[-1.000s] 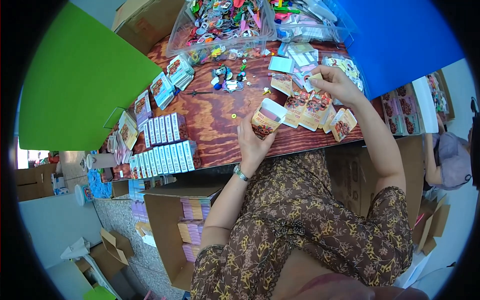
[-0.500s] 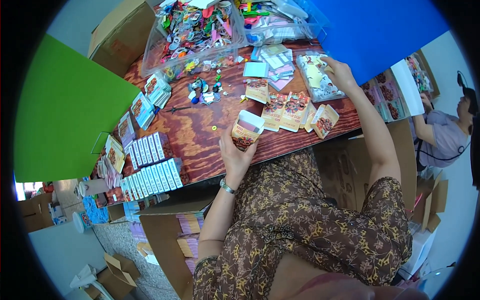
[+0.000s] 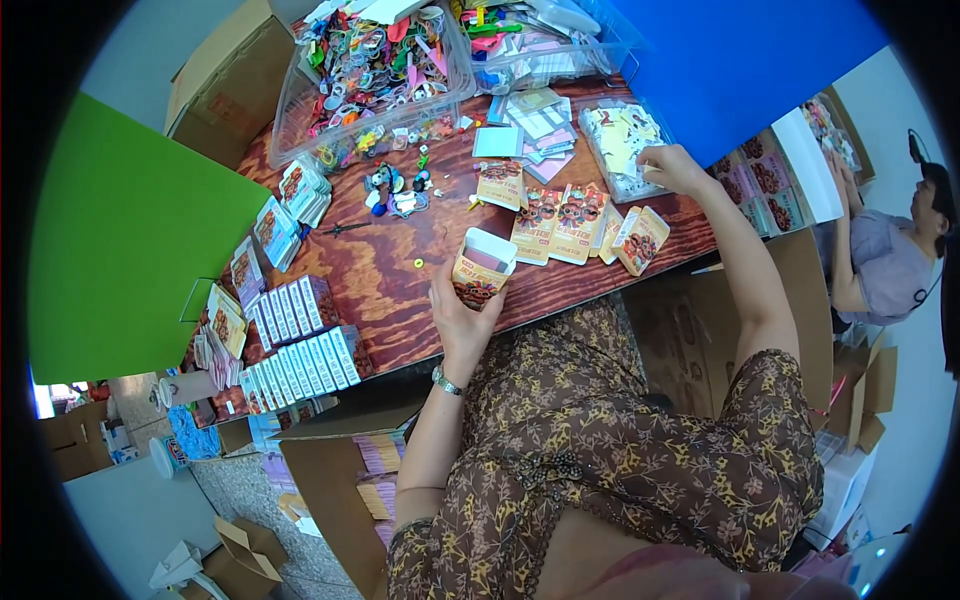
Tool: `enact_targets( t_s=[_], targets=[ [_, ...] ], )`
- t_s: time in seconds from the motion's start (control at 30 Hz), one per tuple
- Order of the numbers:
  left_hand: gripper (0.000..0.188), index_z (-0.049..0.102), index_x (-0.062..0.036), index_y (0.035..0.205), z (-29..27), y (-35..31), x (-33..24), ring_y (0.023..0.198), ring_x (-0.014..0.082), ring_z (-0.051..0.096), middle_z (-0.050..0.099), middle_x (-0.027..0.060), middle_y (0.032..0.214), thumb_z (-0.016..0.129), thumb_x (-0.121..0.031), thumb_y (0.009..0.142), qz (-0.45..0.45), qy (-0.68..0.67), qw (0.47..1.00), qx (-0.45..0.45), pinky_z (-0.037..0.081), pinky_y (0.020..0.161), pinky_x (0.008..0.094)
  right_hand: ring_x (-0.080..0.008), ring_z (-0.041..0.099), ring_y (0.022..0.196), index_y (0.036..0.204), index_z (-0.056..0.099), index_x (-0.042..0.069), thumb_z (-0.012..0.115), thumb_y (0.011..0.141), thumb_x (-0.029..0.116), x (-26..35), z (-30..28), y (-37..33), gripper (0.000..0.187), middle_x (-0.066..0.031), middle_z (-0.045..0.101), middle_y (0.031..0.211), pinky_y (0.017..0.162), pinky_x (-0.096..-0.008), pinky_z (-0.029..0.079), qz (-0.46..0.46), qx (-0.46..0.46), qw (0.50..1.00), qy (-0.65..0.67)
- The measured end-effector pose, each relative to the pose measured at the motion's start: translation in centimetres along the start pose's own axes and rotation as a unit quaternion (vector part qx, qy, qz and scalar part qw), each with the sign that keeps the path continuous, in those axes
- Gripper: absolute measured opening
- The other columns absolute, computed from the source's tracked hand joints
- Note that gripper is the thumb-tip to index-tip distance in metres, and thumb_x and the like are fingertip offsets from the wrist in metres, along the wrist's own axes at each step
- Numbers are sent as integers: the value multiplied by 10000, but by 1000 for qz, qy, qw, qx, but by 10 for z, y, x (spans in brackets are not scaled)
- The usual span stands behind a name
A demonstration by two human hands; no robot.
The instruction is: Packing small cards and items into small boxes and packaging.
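My left hand is wrapped round a small yellow carton with its top flaps open; a pinkish card shows inside. Over the near right edge of a clear tray is my right hand, its fingers curled together; whatever they hold is hidden. White pieces with small printed figures and pale yellow slips fill that tray. Between my hands lie several flat yellow cartons, and an opened-out yellow carton rests near the table edge.
Clear bins of colourful trinkets stand at the back. Rows of small boxes and stacked cards line the left side. Pastel cards lie mid-table beside small toys. Green and blue panels flank the table. Another person works at right.
My right hand has drawn in from the tray's far side toward its near edge, with its fingers now curled together. My left hand still holds the carton in much the same place.
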State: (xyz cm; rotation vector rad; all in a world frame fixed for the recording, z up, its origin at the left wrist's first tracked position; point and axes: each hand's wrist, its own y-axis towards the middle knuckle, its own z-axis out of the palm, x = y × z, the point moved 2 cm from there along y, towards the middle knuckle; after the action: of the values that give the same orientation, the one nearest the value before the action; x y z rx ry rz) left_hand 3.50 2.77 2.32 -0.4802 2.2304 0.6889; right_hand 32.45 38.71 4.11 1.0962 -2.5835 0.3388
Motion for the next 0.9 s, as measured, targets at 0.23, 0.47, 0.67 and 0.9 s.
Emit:
enact_targets(
  t_s=[0.23, 0.47, 0.67, 0.9],
  targets=[
    [789, 481, 8, 1354, 0, -1, 1, 1061, 309, 615, 598, 178, 1174, 895, -213, 720, -4, -4, 1000, -2, 513, 889, 416, -367, 689, 913, 1021, 697, 59, 733, 826, 156, 15, 10, 8, 221, -163, 714, 918, 788, -454, 537, 22, 72, 986, -147],
    [788, 485, 10, 1348, -3, -1, 3, 1075, 318, 617, 604, 184, 1184, 899, -214, 715, 5, 5, 1000, -14, 514, 897, 419, -311, 706, 940, 1034, 702, 78, 720, 829, 174, 6, -19, 8, 227, -149, 727, 961, 796, -415, 546, 52, -29, 998, 18],
    [775, 489, 1, 1338, 6, 2, 4, 1085, 349, 583, 601, 185, 1171, 885, -193, 700, -25, 4, 999, -20, 490, 915, 441, -94, 629, 872, 1100, 667, 8, 667, 947, 131, 81, -28, 16, 196, -43, 680, 942, 747, -276, 500, 19, -36, 957, 287],
    [755, 479, 3, 1306, 13, 4, -2, 1086, 409, 534, 575, 199, 1186, 856, -128, 665, -11, -18, 1000, -16, 461, 927, 475, -137, 658, 791, 1098, 656, 50, 671, 936, 97, 248, 3, 2, 169, -45, 680, 911, 681, -309, 511, -217, 55, 941, 253]
  ],
)
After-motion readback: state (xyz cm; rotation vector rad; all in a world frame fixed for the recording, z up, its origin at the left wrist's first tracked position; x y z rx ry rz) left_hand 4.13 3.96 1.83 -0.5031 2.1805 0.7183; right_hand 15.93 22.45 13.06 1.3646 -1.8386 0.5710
